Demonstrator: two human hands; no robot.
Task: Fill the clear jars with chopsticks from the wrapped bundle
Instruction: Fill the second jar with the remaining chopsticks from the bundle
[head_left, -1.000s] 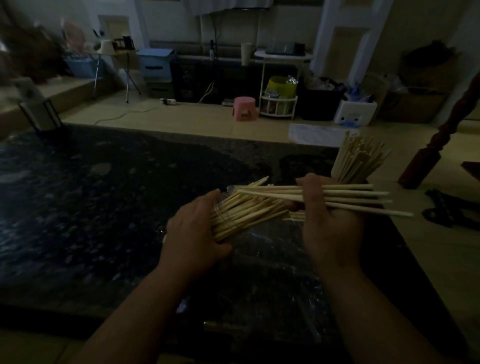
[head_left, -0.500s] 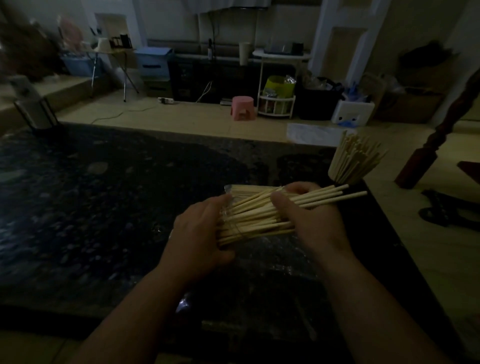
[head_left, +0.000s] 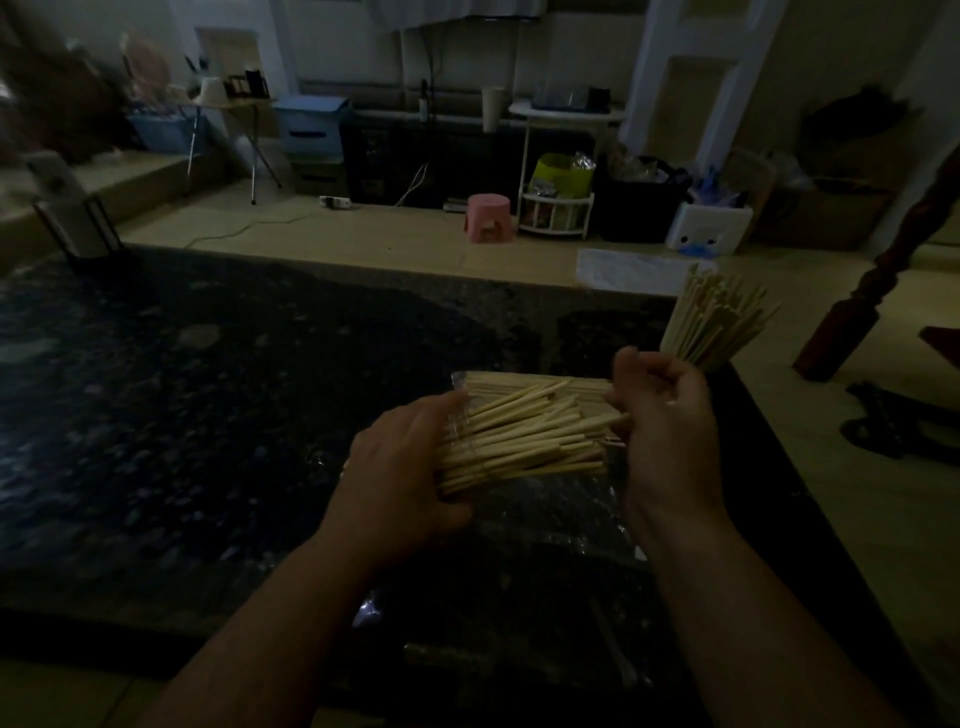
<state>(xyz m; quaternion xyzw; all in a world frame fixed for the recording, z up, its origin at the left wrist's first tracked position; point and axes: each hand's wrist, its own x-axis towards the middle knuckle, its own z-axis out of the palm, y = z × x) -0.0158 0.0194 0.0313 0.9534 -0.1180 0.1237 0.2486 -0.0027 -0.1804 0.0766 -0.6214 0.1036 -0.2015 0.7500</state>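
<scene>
Wooden chopstick bundle (head_left: 519, 434) gripped by left hand (head_left: 400, 467); right hand (head_left: 670, 415) curled round far ends.

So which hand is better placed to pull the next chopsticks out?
Right. The right hand sits at the open end of the bundle, beside the standing chopsticks; the left hand grips its wrapped end.
</scene>
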